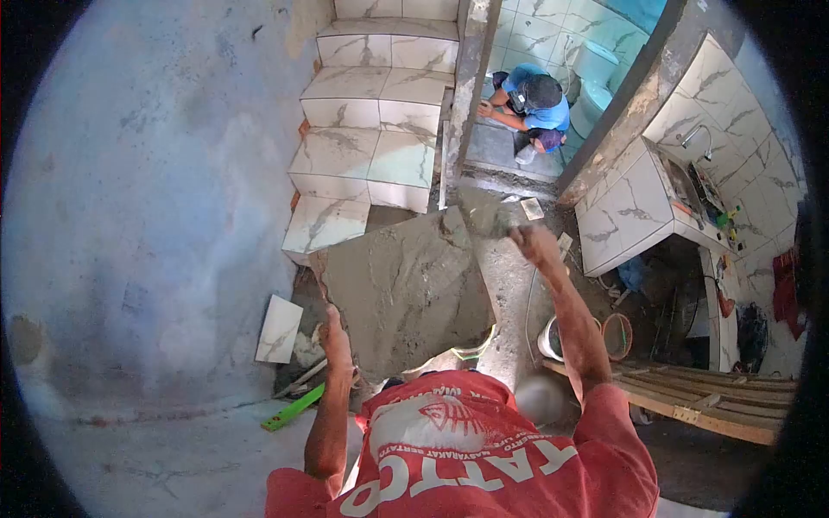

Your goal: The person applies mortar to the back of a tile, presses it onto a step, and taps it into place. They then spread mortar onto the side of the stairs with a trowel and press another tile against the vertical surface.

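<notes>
Over on the left, a scuffed blue wall (129, 198) filled a big chunk of the view, with a veined white tile (279, 330) leaning near its foot and a bright green level (294, 408) lying just below that. My left hand (338, 338) came next, fingers curled against the left edge of the mortar-covered slab (401, 293) and gripping it. Tiled stairs (371, 129) rose just beyond.

The slab sat right in front of my chest, coated face up toward the camera. Its long axis ran left to right, the right end angled a bit farther away from me. Looks-wise: wet grey mortar, mostly spread flat but streaky, with rough ridges and a ragged left edge.

By its far right corner was a trowel (481, 214) — blade blurry and grey, couldn't tell if it touched the slab. My right hand (537, 248) was closed around its handle, clear of the slab. Past it, a co-worker (544, 104) in blue crouched in a doorway near a toilet (594, 86). Farther right stood a tiled counter (623, 207) — and a slatted wooden bench (699, 397) below it.
</notes>
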`<state>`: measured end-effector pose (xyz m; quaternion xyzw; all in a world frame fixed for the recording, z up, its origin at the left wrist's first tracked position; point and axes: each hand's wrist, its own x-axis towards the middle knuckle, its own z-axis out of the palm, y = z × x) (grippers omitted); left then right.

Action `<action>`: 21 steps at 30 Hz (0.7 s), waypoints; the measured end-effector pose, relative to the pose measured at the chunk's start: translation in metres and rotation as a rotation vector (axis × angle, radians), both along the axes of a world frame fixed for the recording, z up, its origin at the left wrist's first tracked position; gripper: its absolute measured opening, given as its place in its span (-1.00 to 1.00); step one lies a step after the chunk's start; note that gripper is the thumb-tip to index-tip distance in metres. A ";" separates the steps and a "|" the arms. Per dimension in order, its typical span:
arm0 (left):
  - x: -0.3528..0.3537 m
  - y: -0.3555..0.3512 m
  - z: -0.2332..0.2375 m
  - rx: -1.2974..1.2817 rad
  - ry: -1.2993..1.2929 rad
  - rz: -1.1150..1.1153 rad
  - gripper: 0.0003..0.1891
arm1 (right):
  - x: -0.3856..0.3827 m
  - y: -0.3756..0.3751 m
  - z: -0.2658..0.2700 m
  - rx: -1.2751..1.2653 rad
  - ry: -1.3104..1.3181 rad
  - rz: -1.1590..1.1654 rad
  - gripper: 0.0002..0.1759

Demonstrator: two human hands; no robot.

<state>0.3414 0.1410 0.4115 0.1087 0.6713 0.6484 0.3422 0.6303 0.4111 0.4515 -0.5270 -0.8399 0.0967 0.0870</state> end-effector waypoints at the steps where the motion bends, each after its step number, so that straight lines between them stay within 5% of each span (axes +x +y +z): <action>1: -0.008 -0.001 -0.021 0.053 0.014 0.025 -0.44 | 0.006 0.004 -0.003 0.038 -0.034 -0.085 -0.54; 3: -0.018 0.008 -0.020 0.118 0.036 0.043 -0.45 | 0.007 0.002 -0.009 0.089 0.010 -0.073 -0.53; 6: -0.022 0.005 -0.021 0.068 0.021 0.045 -0.45 | -0.006 -0.032 -0.010 -0.205 0.313 0.023 -0.53; 11: -0.051 0.006 -0.062 0.050 0.121 0.013 -0.39 | -0.053 -0.069 -0.001 -0.005 0.023 0.013 -0.53; 15: -0.034 0.004 -0.024 0.056 0.003 0.008 -0.38 | -0.033 -0.069 -0.029 0.036 0.016 -0.245 -0.50; 21: -0.036 0.007 -0.020 0.112 -0.091 0.143 -0.38 | -0.012 -0.123 -0.050 -0.354 0.257 -0.214 -0.46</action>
